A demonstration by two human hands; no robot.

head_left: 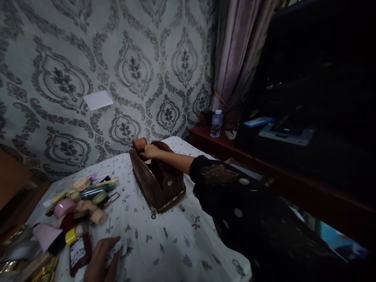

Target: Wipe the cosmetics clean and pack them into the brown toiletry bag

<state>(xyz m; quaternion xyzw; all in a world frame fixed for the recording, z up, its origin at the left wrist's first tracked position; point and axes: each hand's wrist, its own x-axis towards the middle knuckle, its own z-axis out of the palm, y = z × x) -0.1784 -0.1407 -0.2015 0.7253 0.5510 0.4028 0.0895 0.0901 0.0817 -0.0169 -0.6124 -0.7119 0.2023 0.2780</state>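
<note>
A brown leather toiletry bag (158, 192) stands unzipped on the patterned white cloth (164, 243), its gold zipper hanging at the near corner. My right hand (150, 152) reaches into the far end of the bag with its fingers curled. Whatever lies under those fingers is mostly hidden, though a small pale patch shows just below. At the bottom, my left hand (102, 256) rests on the cloth, its thumb and fingers closed round a crumpled white tissue (115, 252). Beside it lies a dark red pouch-like pack (80, 254) with a patterned label.
Cosmetics crowd the left side, among them a pink-and-black tube (48, 237), a pink jar (65, 206) and a green-capped tube (98, 190). A clear bottle (216, 124) stands on the dark red wooden ledge (205, 139). A large dark screen (317, 70) rises at right.
</note>
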